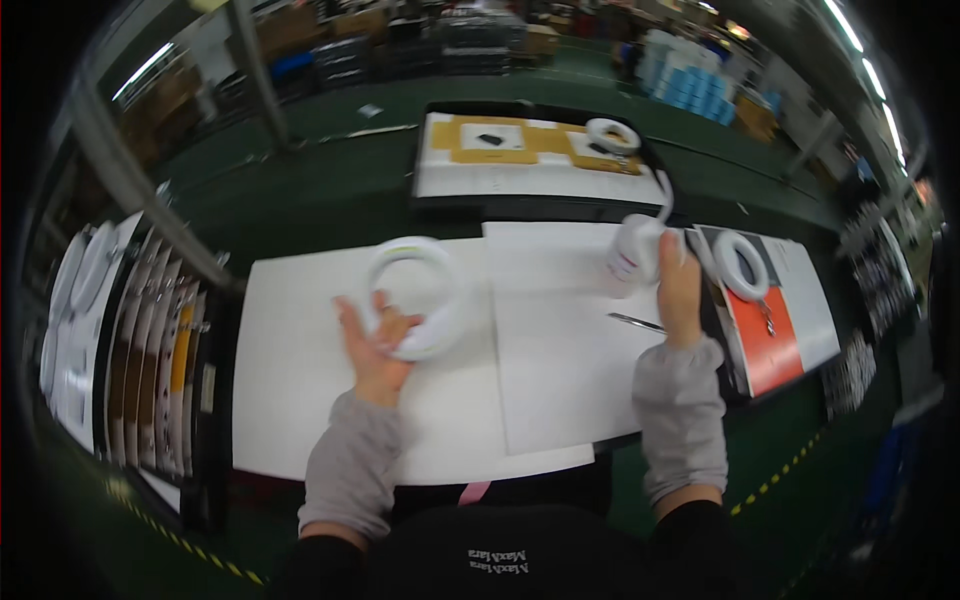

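White, a smooth ring (pixel 451 297) is sitting in the left hand (pixel 380 347), over the left half of the bench (pixel 290 400) and toward its far edge. The left grip is grasping the ring, with fingers showing through its opening; that hold is probably leaving most of the rim exposed. The right hand (pixel 682 295) is clasping a white squeeze bottle (pixel 631 258) from its right side, near the bench's far right corner; its bent spout is rising above the hand, presumably kept clear for dispensing. Blur is hiding the exact finger placement, and whether the bottle is touching the surface I cannot tell. A white sheet (pixel 555 390) is covering the right half, perhaps protecting it. A slim metal tool (pixel 636 322) is lying there near the right edge, seemingly within easy reach. Beyond that edge, a second ring (pixel 728 282) is resting on an orange-and-grey printed board (pixel 770 350).
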### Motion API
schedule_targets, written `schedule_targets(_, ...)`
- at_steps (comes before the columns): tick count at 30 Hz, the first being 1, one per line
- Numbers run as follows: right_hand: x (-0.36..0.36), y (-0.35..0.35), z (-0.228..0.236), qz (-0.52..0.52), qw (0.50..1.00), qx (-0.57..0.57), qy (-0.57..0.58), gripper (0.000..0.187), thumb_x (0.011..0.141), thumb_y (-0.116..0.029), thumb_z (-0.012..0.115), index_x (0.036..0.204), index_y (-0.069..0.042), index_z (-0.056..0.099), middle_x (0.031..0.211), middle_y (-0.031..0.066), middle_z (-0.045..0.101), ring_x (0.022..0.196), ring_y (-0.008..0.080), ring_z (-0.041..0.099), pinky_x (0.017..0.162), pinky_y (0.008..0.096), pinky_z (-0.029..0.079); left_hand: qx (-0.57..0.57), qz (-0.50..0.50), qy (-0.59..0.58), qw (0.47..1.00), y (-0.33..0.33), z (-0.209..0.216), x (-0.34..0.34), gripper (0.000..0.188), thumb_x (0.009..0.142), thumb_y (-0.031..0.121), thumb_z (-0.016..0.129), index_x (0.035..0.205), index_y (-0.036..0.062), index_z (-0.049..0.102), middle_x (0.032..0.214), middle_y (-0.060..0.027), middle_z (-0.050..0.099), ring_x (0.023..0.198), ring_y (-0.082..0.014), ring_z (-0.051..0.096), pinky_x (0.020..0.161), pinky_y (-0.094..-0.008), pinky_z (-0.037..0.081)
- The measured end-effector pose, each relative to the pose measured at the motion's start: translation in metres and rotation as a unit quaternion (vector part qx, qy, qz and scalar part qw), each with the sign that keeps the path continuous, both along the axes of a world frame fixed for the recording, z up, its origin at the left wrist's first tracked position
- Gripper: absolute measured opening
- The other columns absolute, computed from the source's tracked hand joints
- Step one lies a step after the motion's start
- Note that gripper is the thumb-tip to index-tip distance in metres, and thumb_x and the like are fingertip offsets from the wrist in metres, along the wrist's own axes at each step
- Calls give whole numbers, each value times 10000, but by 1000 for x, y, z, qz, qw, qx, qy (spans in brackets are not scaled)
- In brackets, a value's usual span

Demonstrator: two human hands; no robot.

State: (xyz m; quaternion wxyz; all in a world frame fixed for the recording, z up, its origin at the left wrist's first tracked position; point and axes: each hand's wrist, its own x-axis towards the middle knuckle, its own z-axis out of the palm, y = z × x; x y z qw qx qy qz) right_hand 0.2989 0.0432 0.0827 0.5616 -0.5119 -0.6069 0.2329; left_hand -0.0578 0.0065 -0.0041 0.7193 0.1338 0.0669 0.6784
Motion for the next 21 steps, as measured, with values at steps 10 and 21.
schedule_targets(10, -168, -6, -33, 80, 971, 107, -199, 482, 802, -269, 641, 1236, -88, 535, 1390, 152, 366, 1264, 302, 351, 1016, 393, 270, 137, 142, 680, 706, -24, 14, 23, 270, 693, 109, 674, 925, 27, 563, 735, -67, 614, 627, -132, 571, 585, -278, 458)
schedule_targets(21, -140, 19, -81, 266, 941, -176, 111, 303, 866, -172, 405, 928, 21, 631, 996, 116, 613, 940, 248, 553, 832, 328, 432, 193, 111, 684, 695, -30, 15, 34, 199, 633, 38, 688, 815, 27, 610, 639, -48, 610, 550, -118, 581, 524, -248, 451)
